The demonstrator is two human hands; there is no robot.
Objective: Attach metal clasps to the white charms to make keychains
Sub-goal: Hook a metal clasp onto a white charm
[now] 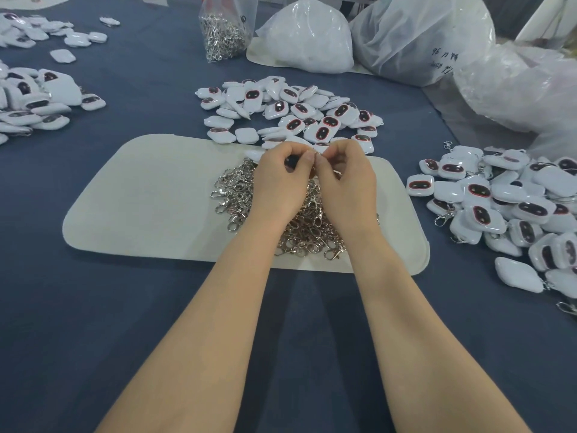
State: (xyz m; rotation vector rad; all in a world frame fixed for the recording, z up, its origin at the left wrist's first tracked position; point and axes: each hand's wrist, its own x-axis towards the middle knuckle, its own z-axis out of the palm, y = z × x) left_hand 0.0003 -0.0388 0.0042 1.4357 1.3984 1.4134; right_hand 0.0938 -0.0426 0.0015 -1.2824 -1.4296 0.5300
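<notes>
From my remote seat I see 2 hands meeting over the far edge of a pale mat (140,198) on the blue table (93,323). The left hand (282,179) is curled round what looks like a charm (291,163), though its fingers hide most of it. The right hand (345,179) pinches a clasp (318,156) between thumb and forefinger, touching the left thumb. A heap of clasps (237,195) lies on the mat under both wrists. Loose charms (293,110) are piled just beyond the mat. Charms with clasps attached (499,198) lie to the right, near white plastic bags (309,39).
</notes>
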